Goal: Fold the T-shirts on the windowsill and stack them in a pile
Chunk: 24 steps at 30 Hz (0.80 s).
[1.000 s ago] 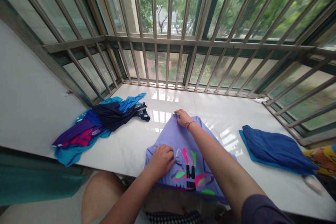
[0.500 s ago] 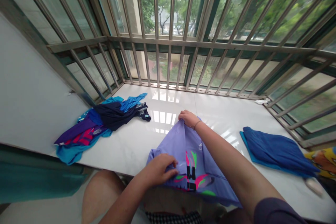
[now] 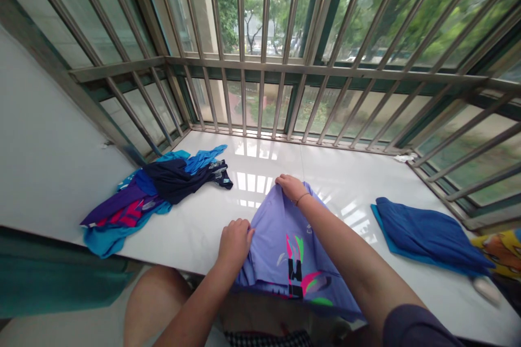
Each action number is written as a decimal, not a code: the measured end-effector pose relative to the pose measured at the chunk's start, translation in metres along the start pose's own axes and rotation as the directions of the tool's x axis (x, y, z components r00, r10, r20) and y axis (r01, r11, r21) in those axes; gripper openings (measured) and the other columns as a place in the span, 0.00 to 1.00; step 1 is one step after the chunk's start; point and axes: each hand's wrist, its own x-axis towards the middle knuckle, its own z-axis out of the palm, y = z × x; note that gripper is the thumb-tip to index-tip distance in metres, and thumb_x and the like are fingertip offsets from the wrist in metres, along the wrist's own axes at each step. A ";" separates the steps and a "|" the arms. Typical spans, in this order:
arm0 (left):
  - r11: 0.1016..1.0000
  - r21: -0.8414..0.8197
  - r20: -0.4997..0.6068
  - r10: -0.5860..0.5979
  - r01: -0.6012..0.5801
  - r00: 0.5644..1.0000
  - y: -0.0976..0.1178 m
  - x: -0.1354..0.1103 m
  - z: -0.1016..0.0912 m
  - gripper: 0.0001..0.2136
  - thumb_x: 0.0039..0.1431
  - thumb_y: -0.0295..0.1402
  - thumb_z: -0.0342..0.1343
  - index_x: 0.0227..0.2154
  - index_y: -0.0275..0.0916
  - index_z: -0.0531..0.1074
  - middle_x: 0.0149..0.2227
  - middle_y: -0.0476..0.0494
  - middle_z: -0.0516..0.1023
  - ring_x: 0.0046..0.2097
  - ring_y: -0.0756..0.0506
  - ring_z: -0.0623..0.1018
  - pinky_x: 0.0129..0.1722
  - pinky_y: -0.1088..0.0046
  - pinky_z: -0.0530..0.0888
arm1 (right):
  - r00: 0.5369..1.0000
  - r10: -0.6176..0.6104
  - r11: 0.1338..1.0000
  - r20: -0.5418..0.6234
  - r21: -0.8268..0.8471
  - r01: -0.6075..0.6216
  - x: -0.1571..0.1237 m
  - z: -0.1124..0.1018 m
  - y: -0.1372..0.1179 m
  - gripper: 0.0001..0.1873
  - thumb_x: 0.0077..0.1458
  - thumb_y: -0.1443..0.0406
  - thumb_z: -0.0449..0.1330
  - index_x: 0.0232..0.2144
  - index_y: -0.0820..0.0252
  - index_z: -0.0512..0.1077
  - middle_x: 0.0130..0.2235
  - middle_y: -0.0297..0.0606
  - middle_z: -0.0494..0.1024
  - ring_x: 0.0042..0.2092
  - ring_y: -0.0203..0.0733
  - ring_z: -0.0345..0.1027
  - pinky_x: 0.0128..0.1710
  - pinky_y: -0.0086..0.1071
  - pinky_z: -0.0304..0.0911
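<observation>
A lavender T-shirt (image 3: 268, 252) with a pink, green and black print lies on the white sill, its lower part hanging over the front edge. My right hand (image 3: 292, 187) pinches the shirt's far end, fingers closed on the fabric. At the shirt's left side, my left hand (image 3: 236, 241) has its fingers closed on the edge of the cloth. My right forearm crosses over the shirt's right part and hides some of it.
Rumpled clothes (image 3: 175, 181) in navy, purple and blue lie on the left of the white sill (image 3: 342, 173). Folded blue garments (image 3: 427, 236) rest at the right, with a yellow patterned cloth (image 3: 502, 249) beside them. Metal window bars (image 3: 285, 70) stand behind.
My left hand has moved left and up from the shirt's front to its left edge and closed on it. The shirt's left side lies flatter, showing more print. My right hand keeps its grip.
</observation>
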 end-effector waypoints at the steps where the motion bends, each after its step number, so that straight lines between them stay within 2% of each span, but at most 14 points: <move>1: 1.000 -0.019 -0.002 0.000 0.000 1.000 -0.004 0.001 0.000 0.05 0.71 0.34 0.57 0.38 0.42 0.77 0.42 0.41 0.81 0.47 0.38 0.79 0.46 0.63 0.70 | 1.000 0.019 1.000 -0.005 0.005 -0.019 0.001 0.002 0.000 0.20 0.69 0.72 0.53 0.53 0.51 0.79 0.50 0.48 0.80 0.51 0.50 0.74 0.50 0.37 0.64; 5: 0.986 -0.163 -0.025 -0.049 0.044 0.998 -0.020 0.007 -0.001 0.08 0.71 0.35 0.57 0.35 0.42 0.76 0.38 0.44 0.82 0.43 0.41 0.79 0.44 0.67 0.69 | 0.998 0.059 0.998 -0.009 0.028 -0.059 0.005 0.008 0.001 0.20 0.69 0.72 0.52 0.54 0.50 0.77 0.50 0.46 0.81 0.51 0.49 0.75 0.50 0.37 0.65; 8: 0.933 -0.337 0.004 -0.130 0.124 0.992 -0.030 0.015 -0.003 0.09 0.71 0.35 0.58 0.32 0.42 0.75 0.34 0.47 0.82 0.38 0.44 0.79 0.39 0.71 0.68 | 0.998 0.058 0.997 -0.003 0.043 -0.057 0.006 0.008 0.005 0.20 0.68 0.73 0.53 0.53 0.51 0.78 0.51 0.46 0.81 0.52 0.48 0.76 0.51 0.35 0.65; 10: 0.900 -0.396 0.033 -0.185 0.183 0.982 -0.034 0.021 -0.006 0.10 0.70 0.36 0.59 0.31 0.42 0.75 0.31 0.49 0.81 0.36 0.46 0.79 0.36 0.72 0.66 | 0.999 0.054 0.997 -0.001 0.053 -0.054 0.007 0.006 0.008 0.19 0.69 0.72 0.53 0.54 0.52 0.78 0.50 0.47 0.82 0.52 0.48 0.76 0.52 0.35 0.65; 13: 0.906 -0.362 0.049 -0.218 0.221 0.975 -0.035 0.028 -0.009 0.10 0.69 0.36 0.59 0.30 0.41 0.74 0.30 0.49 0.80 0.35 0.45 0.79 0.35 0.72 0.65 | 0.998 0.057 0.996 -0.015 0.063 -0.056 0.007 0.002 0.009 0.20 0.69 0.72 0.53 0.56 0.54 0.78 0.51 0.47 0.82 0.51 0.49 0.76 0.53 0.35 0.65; 17: 0.944 -0.271 0.049 -0.182 0.189 0.982 -0.032 0.034 -0.009 0.08 0.69 0.35 0.58 0.32 0.41 0.75 0.33 0.47 0.81 0.36 0.44 0.79 0.35 0.71 0.64 | 0.997 0.032 0.997 -0.064 0.070 -0.027 0.005 -0.009 0.005 0.23 0.68 0.74 0.52 0.59 0.59 0.76 0.55 0.50 0.80 0.55 0.49 0.73 0.57 0.37 0.64; 21: 0.971 -0.223 -0.001 -0.092 0.090 0.996 -0.028 0.035 -0.006 0.06 0.68 0.38 0.60 0.39 0.42 0.77 0.35 0.47 0.80 0.39 0.43 0.79 0.39 0.69 0.66 | 0.991 -0.120 0.989 -0.058 0.075 0.124 0.000 -0.017 -0.003 0.18 0.71 0.67 0.55 0.57 0.57 0.78 0.55 0.48 0.80 0.58 0.50 0.69 0.61 0.38 0.60; 24: 0.978 -0.200 -0.004 -0.059 0.057 0.998 -0.029 0.035 -0.004 0.05 0.67 0.37 0.61 0.37 0.42 0.77 0.36 0.47 0.80 0.40 0.43 0.78 0.41 0.69 0.67 | 0.976 -0.218 0.973 -0.013 0.071 0.218 0.000 -0.017 -0.008 0.15 0.69 0.63 0.60 0.56 0.53 0.79 0.55 0.45 0.80 0.59 0.51 0.68 0.60 0.39 0.60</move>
